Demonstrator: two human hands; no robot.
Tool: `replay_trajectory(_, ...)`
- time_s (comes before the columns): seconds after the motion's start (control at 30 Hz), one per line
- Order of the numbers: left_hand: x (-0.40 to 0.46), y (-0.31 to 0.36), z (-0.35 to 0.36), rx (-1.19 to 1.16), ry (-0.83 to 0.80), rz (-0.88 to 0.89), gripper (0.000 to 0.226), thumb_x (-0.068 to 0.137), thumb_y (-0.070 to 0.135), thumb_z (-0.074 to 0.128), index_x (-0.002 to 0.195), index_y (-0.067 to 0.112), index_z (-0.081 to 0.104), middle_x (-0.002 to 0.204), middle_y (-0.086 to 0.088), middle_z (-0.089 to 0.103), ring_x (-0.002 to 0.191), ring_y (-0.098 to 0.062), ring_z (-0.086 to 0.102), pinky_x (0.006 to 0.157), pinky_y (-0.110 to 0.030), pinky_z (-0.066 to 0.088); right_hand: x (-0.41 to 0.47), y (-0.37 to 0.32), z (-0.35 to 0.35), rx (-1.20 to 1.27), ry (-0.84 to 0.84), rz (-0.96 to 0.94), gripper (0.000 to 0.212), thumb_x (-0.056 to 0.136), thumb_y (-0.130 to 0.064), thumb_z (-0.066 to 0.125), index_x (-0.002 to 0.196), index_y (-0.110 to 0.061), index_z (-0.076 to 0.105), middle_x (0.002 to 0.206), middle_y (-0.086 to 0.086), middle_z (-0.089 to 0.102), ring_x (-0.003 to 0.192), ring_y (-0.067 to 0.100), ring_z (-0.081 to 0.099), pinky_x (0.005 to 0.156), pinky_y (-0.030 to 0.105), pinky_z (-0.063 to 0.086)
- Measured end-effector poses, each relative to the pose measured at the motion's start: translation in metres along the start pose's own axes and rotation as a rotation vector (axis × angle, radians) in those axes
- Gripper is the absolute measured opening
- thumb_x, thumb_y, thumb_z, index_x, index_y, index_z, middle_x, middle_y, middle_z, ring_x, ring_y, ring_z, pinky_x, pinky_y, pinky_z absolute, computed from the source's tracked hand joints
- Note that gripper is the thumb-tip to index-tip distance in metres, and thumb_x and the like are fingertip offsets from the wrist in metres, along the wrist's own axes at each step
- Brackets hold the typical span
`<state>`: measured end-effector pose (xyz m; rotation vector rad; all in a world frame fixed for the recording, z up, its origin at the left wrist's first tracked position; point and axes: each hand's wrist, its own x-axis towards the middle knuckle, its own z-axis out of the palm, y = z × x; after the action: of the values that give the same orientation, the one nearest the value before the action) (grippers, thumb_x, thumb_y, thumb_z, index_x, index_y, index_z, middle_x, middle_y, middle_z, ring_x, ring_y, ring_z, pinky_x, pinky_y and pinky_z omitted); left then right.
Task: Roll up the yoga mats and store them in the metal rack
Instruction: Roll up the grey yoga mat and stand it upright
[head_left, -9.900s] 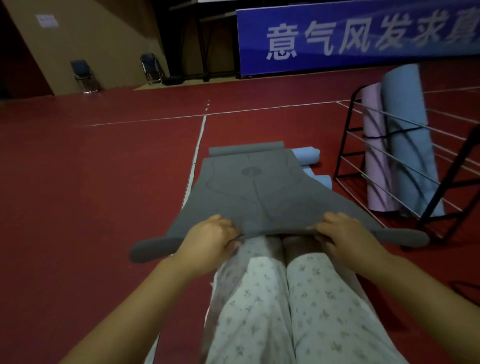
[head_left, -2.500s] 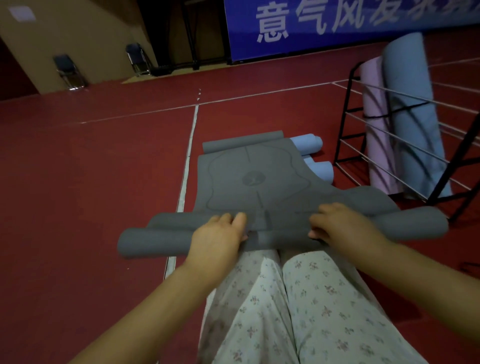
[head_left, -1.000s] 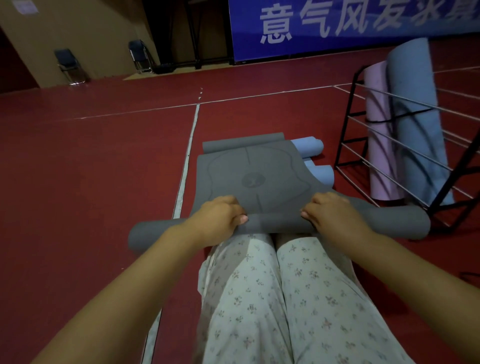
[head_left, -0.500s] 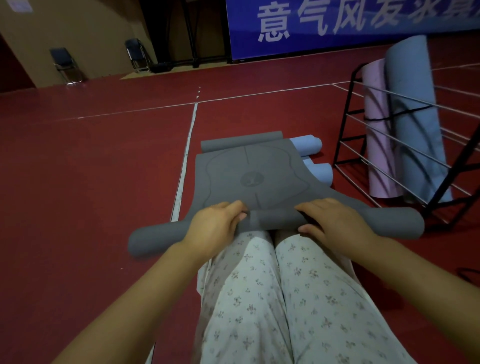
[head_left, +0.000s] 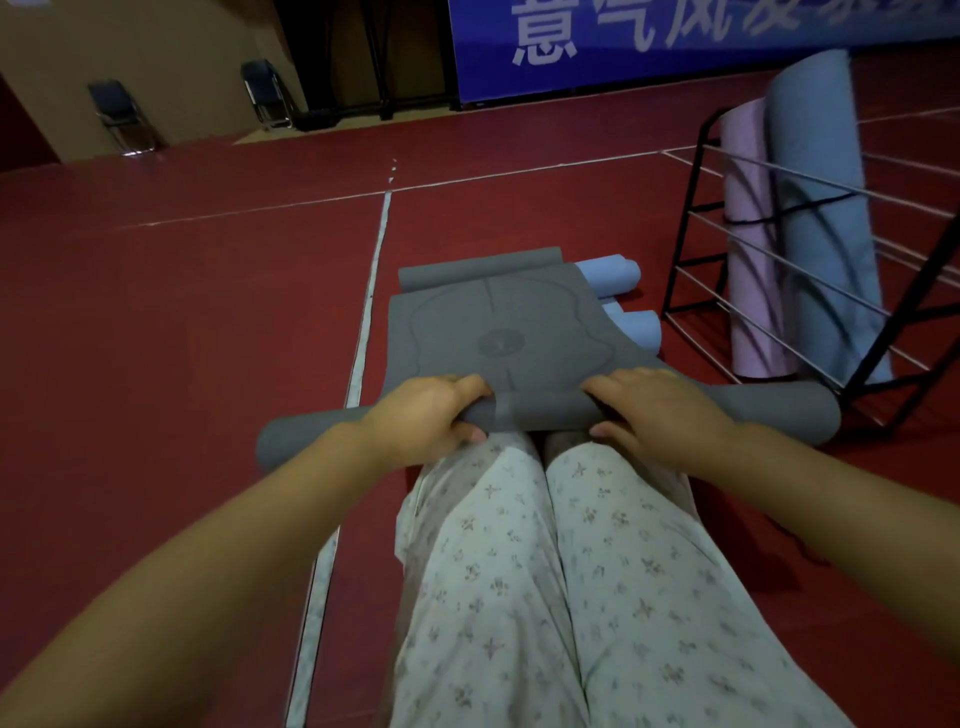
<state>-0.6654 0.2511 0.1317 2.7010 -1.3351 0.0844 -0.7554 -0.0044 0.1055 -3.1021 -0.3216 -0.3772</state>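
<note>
I am looking down over my own outstretched legs in floral trousers (head_left: 545, 597) at a grey yoga mat (head_left: 498, 338) on a red floor (head_left: 182, 322). Both of my hands sit on the rolled part of the mat, which lies across my knees. My left hand (head_left: 426, 421) curls around the roll, thumb underneath. My right hand (head_left: 654, 410) lies over the roll with fingers bent across its top and thumb tucked below. Compared with a few seconds ago, the roll between my hands is thicker and the flat stretch beyond my grip is shorter, so I judge the rolling about half done. Past the flat end lie another grey roll (head_left: 478, 267) and two blue rolls (head_left: 618, 296). Off to the right of my grip stands the metal rack (head_left: 691, 218), already holding a pink mat (head_left: 753, 244) and a blue mat (head_left: 826, 208) upright.
</note>
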Motion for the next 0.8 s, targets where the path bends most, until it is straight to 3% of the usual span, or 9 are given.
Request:
replay_trajectory(0.17, -0.034, 0.019, -0.012, -0.009, 0.093, 0.103, 0.039, 0.084, 0.03, 0.066, 0.116, 0.011, 0.057, 0.096, -0.008, 0.064, 0.085, -0.028, 0.06, 0.067, -0.032, 0.042, -0.037, -0.013, -0.021, 0.016, 0.081, -0.065, 0.035, 0.079, -0.04, 0.07, 0.101, -0.014, 0.061, 0.08, 0.004, 0.062, 0.072, 0.028, 0.059, 0.064, 0.037, 0.044)
replay_trajectory(0.37, -0.106, 0.059, 0.006, 0.018, 0.131, 0.164, 0.034, 0.075, 0.032, 0.054, 0.105, 0.016, 0.058, 0.077, 0.0, 0.061, 0.065, -0.022, 0.061, 0.054, -0.026, 0.047, -0.106, -0.048, -0.023, 0.088, 0.073, -0.085, 0.036, 0.077, -0.05, 0.053, 0.097, -0.021, 0.064, 0.078, -0.005, 0.063, 0.066, 0.019, 0.06, 0.058, 0.032, 0.049)
replay_trajectory(0.47, -0.131, 0.075, 0.024, -0.027, 0.111, 0.134, 0.038, 0.076, 0.032, 0.053, 0.113, 0.02, 0.05, 0.085, 0.001, 0.063, 0.07, -0.022, 0.063, 0.059, -0.026, 0.051, -0.13, -0.058, -0.019, 0.128, 0.038, -0.068, 0.039, 0.079, -0.053, 0.047, 0.103, -0.027, 0.064, 0.083, -0.01, 0.063, 0.07, 0.015, 0.06, 0.061, 0.029, 0.047)
replay_trajectory(0.57, -0.136, 0.078, 0.033, -0.088, 0.101, 0.054, 0.042, 0.078, 0.037, 0.051, 0.116, 0.02, 0.059, 0.09, 0.003, 0.066, 0.074, -0.019, 0.066, 0.062, -0.024, 0.05, -0.13, -0.055, -0.016, 0.214, 0.01, -0.029, 0.042, 0.077, -0.056, 0.048, 0.107, -0.03, 0.064, 0.086, -0.014, 0.064, 0.074, 0.011, 0.061, 0.065, 0.024, 0.044)
replay_trajectory(0.8, -0.125, 0.063, 0.032, -0.266, 0.042, 0.025, 0.05, 0.086, 0.048, 0.05, 0.126, 0.019, 0.06, 0.114, 0.008, 0.055, 0.103, -0.01, 0.053, 0.09, -0.012, 0.038, -0.103, -0.039, -0.019, 0.458, -0.2, -0.01, 0.047, 0.069, -0.067, 0.053, 0.109, -0.043, 0.059, 0.098, -0.019, 0.062, 0.092, -0.001, 0.056, 0.08, 0.021, 0.044)
